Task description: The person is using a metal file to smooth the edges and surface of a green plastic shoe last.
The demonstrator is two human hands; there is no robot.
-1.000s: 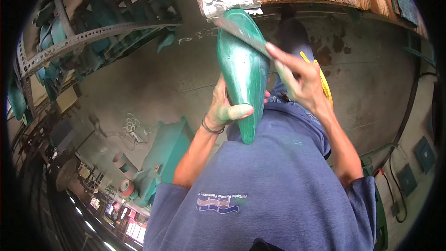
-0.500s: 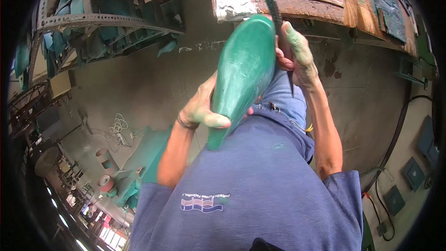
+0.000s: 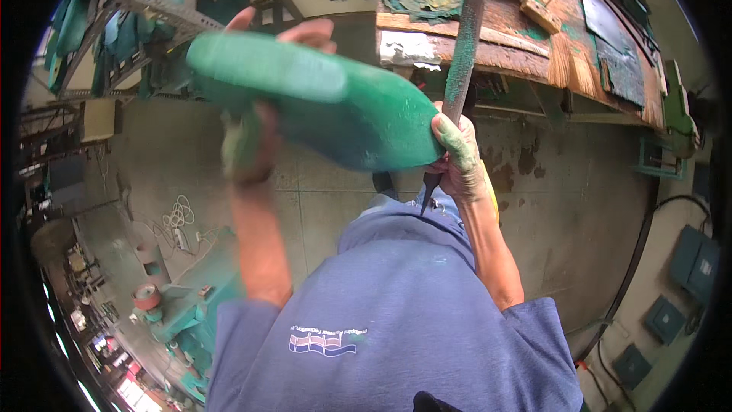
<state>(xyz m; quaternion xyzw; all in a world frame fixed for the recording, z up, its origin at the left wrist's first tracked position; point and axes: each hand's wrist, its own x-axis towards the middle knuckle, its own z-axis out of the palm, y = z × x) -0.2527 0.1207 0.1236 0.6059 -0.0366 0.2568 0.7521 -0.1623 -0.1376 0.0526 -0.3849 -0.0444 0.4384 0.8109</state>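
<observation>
A glossy green shoe last is held up sideways in front of me, its narrower end to the left and its rounded toe at the right. My left hand is smeared by motion and wraps behind the left part of the last; fingertips stick out past its upper edge. In my right hand is a flat rasp dusted with green, its broad blade pointing up and its thin pointed tang below the fist. The fingers of this hand also touch the toe of the last.
Ahead to the right stands a worn wooden workbench with a green-stained rag, a wooden block and hand tools. A metal rack of green pieces is at the far left. A green machine and a white cable lie left.
The last has swung from upright to sideways, its narrow end now at the left. My left hand has moved up and left with it. The rasp shows more fully in my right hand.
</observation>
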